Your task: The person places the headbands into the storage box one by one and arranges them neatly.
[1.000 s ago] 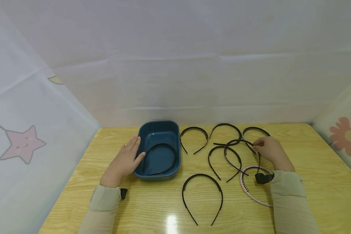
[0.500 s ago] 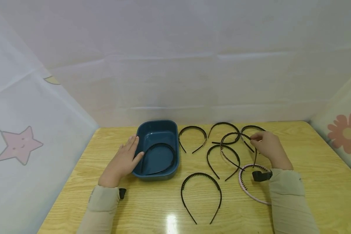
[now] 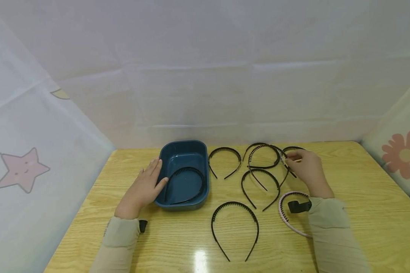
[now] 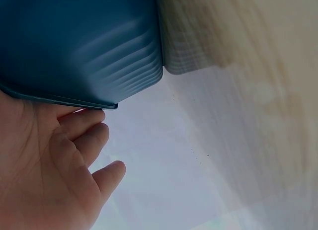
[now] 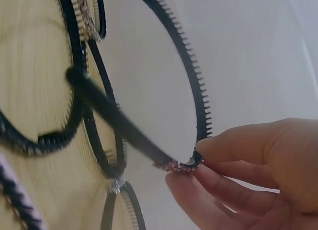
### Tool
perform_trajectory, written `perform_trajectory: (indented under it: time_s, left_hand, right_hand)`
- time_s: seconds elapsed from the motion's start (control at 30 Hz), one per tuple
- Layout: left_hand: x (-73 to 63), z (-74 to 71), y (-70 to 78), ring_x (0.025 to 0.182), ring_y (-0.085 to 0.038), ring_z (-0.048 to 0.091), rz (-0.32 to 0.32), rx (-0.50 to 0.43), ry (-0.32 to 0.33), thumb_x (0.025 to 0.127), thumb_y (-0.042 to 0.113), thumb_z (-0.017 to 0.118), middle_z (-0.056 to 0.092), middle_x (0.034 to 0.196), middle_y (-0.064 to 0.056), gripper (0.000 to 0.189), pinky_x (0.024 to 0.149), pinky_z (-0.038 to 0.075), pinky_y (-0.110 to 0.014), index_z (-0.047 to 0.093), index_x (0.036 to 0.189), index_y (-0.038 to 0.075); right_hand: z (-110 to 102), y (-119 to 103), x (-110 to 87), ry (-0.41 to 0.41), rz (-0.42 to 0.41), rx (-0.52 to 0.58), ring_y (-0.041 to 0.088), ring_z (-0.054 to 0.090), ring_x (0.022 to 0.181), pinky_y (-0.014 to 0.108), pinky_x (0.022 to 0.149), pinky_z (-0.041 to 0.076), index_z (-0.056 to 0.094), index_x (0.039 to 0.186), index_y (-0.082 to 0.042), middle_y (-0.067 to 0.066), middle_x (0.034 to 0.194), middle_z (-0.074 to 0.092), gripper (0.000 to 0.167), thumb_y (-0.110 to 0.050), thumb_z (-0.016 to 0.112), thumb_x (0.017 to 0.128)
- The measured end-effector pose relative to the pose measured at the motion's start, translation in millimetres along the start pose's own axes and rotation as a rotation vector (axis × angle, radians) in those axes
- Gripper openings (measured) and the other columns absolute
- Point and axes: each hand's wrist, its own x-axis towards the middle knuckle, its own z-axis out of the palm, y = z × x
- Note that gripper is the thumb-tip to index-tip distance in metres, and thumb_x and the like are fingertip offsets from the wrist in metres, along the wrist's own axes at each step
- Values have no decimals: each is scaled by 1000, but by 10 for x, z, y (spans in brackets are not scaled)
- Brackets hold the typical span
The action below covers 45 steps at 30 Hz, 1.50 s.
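Observation:
My right hand (image 3: 307,170) pinches a black toothed headband (image 5: 193,73) at one side, between thumb and fingertips. A glittery pinkish patch shows by the grip in the right wrist view. The held headband overlaps two black headbands in the head view: one behind it and another black headband (image 3: 245,193) in front. My left hand (image 3: 140,191) rests against the left rim of a dark blue tray (image 3: 177,159), fingers extended. Inside the tray lies one black headband (image 3: 203,178). In the left wrist view the tray's wall (image 4: 84,46) rises over my fingers.
More headbands lie on the wooden table (image 3: 171,246): a black headband (image 3: 212,227) in front, a black headband (image 3: 240,157) right of the tray, and a pink headband (image 3: 290,225) near my right sleeve. A white sheet (image 3: 191,94) hangs behind the table.
My right hand has moved left and slightly back, carrying the held headband up from over the pink one toward the back headbands. My left hand stays at the tray.

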Motion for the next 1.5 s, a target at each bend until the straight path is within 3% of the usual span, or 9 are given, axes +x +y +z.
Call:
perform_trajectory:
  time_s: [0.27, 0.6, 0.77, 1.07, 1.5]
  left_hand:
    - [-28, -9, -20, 154, -42, 9, 0, -5, 3, 110, 36, 44, 11, 167, -25, 71, 120, 12, -66, 16, 159, -7]
    - [-34, -3, -30, 154, -42, 10, -5, -3, 5, 110, 36, 44, 11, 167, -24, 71, 120, 10, -66, 16, 159, -7]
    - [-36, -11, -27, 154, -42, 10, -6, 1, 4, 109, 35, 45, 11, 167, -24, 71, 120, 11, -66, 16, 159, -7]
    - [-35, -14, -18, 154, -41, 10, -2, 7, 3, 110, 37, 44, 11, 167, -24, 72, 120, 12, -65, 16, 160, -6]
    - [-21, -3, 0, 154, -40, 11, 0, 13, 12, 109, 38, 44, 12, 167, -23, 72, 121, 12, -64, 17, 160, -5]
  right_hand:
    - [185, -108, 34, -64, -14, 129, 30, 75, 82, 44, 73, 62, 66, 122, 9, 28, 112, 67, 28, -8, 63, 100]
    - [405, -268, -1, -76, 20, 308, 36, 72, 94, 40, 81, 62, 63, 129, 6, 26, 116, 66, 33, -11, 65, 100]
    - [494, -347, -17, -93, 47, 463, 31, 72, 93, 38, 81, 61, 61, 127, 11, 26, 116, 64, 33, -6, 65, 99]
    - [689, -423, -49, -118, 132, 736, 32, 68, 108, 37, 89, 59, 59, 130, 9, 23, 121, 62, 38, -9, 68, 98]
    - [816, -671, -186, -146, 155, 938, 20, 70, 100, 36, 91, 58, 56, 138, 7, 15, 118, 62, 44, -8, 68, 98]
